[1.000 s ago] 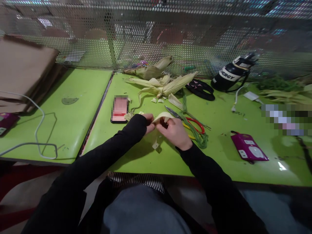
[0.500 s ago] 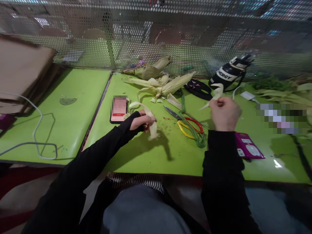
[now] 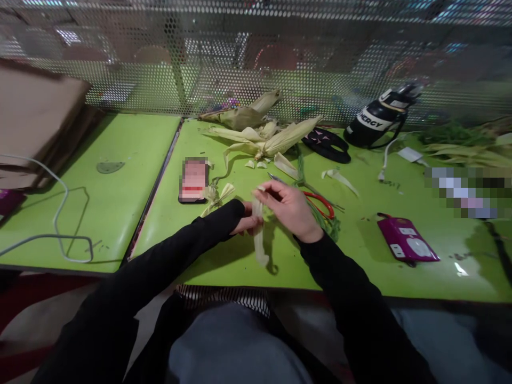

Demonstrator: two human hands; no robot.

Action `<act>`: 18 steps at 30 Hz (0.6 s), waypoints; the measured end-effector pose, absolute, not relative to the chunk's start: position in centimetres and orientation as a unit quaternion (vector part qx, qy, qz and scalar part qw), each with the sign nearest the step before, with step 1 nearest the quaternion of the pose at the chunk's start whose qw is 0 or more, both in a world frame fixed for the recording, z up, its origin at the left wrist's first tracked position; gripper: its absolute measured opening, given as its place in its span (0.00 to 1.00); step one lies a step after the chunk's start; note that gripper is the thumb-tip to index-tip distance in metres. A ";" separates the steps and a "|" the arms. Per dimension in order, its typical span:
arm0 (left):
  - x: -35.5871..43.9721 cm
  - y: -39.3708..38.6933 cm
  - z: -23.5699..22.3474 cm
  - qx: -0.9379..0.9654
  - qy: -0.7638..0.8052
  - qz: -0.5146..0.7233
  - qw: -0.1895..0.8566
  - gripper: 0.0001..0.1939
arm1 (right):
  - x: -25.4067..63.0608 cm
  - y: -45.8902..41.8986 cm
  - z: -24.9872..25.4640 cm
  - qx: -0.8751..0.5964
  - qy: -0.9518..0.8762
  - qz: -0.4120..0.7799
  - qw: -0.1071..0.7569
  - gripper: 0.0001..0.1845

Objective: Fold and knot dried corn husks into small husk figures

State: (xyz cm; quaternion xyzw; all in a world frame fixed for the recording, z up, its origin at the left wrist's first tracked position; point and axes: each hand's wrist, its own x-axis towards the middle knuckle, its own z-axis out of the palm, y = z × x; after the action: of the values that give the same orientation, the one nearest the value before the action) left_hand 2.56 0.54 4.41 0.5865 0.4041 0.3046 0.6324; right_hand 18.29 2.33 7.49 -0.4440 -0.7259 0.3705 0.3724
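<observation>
Both hands meet over the middle of the green table (image 3: 248,266). My left hand (image 3: 250,224) is closed around a pale strip of corn husk (image 3: 259,237) that hangs down toward the table. My right hand (image 3: 290,208) pinches the top of the same strip with its fingers curled. Scissors with red and yellow handles (image 3: 316,200) lie just behind my right hand, on green strands. A torn husk piece (image 3: 340,178) lies on the table to the right.
A phone (image 3: 194,178) lies left of my hands. Corn husks (image 3: 272,140) pile up at the back by the perforated metal screen (image 3: 256,64). A black bottle (image 3: 378,120), a black pouch (image 3: 326,144), a purple device (image 3: 406,245) and a white cable (image 3: 64,213) are around.
My right hand, which was raised to the right with a torn husk piece, has dropped that piece on the table and come back to the strip in my left hand.
</observation>
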 end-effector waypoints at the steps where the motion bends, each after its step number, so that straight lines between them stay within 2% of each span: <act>1: 2.6 0.6 4.3 0.589 0.397 0.302 0.636 0.05 | 18.4 2.4 7.3 -0.451 -0.711 0.374 0.388 0.15; 7: 2.4 0.7 4.3 0.592 0.378 0.295 0.648 0.09 | 19.2 3.1 6.8 -0.470 -0.647 0.386 0.461 0.14; 13: 2.4 1.5 4.6 0.527 0.394 0.327 0.678 0.06 | 20.1 3.5 7.6 -0.443 -0.670 0.434 0.408 0.21; 15: 2.2 2.1 4.6 0.484 0.419 0.365 0.676 0.07 | 21.9 4.2 7.8 -0.479 -0.691 0.391 0.374 0.22; 16: 2.1 2.3 4.6 0.467 0.427 0.382 0.673 0.08 | 23.1 4.6 7.8 -0.515 -0.707 0.333 0.352 0.20; 18: 1.8 2.7 4.8 0.444 0.431 0.412 0.669 0.07 | 25.8 5.5 7.3 -0.573 -0.756 0.193 0.250 0.15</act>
State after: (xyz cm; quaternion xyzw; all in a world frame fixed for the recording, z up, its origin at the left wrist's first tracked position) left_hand 1.75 2.67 4.84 0.4444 0.4306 0.4121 0.6688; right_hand 25.83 5.49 7.28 -0.5732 -0.7559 0.1934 0.2502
